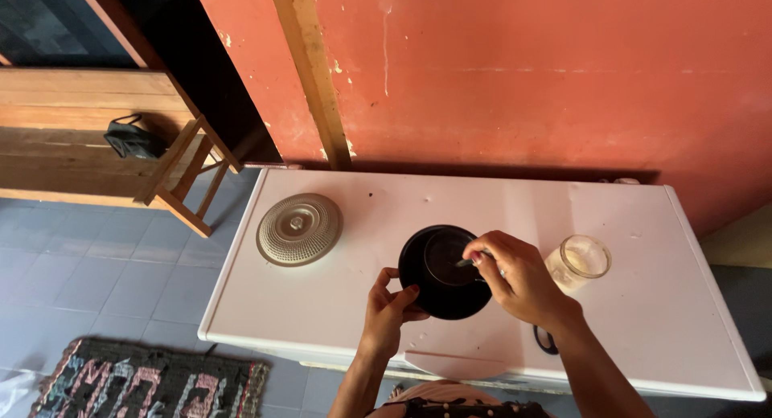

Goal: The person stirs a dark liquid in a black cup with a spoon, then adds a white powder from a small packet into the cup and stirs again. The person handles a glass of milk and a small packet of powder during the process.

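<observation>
A black cup (447, 257) stands on a black saucer (438, 299) near the front of a white tabletop (338, 305). My left hand (389, 305) grips the saucer's left rim with thumb and fingers. Over the cup, my right hand (519, 277) pinches the handle of a small spoon (465, 262) whose end dips into the cup. What the cup holds is too dark to make out.
An upturned clear glass lid (299, 228) lies on the table's left part. A clear glass jar (582, 260) stands just right of my right hand. A red wall (523, 72) runs behind the table. A wooden bench (72, 137) with a dark bag and a patterned rug (145, 382) sit on the tiled floor.
</observation>
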